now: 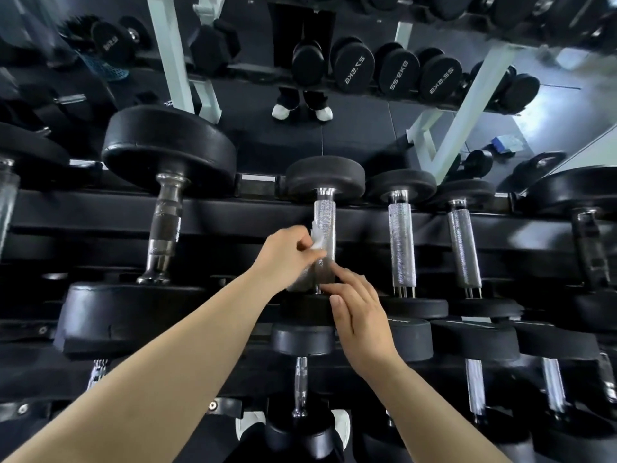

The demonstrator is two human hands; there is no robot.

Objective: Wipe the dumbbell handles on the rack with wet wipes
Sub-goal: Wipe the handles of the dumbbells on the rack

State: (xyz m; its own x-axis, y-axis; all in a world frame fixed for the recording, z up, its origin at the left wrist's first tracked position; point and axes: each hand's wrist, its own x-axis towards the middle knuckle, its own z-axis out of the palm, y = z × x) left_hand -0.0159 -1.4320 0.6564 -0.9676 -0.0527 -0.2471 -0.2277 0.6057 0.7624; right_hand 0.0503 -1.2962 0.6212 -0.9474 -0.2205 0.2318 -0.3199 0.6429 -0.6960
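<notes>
A row of black dumbbells lies on the black rack (pixel 233 212) in front of me. The middle dumbbell has a knurled silver handle (pixel 324 222). My left hand (pixel 283 252) pinches a white wet wipe (pixel 316 243) against the left side of that handle, and a translucent part of the wipe hangs down over the handle's lower end. My right hand (pixel 359 315) hovers just below and right of the handle, fingers spread, its index fingertip near the handle's base. It holds nothing.
To the right lie two more silver handles (pixel 402 245) (pixel 464 248); a larger dumbbell with a dark handle (pixel 165 225) sits left. A lower shelf holds smaller dumbbells (pixel 300 385). A mirror behind the rack reflects a person's legs and white shoes (pixel 302 111).
</notes>
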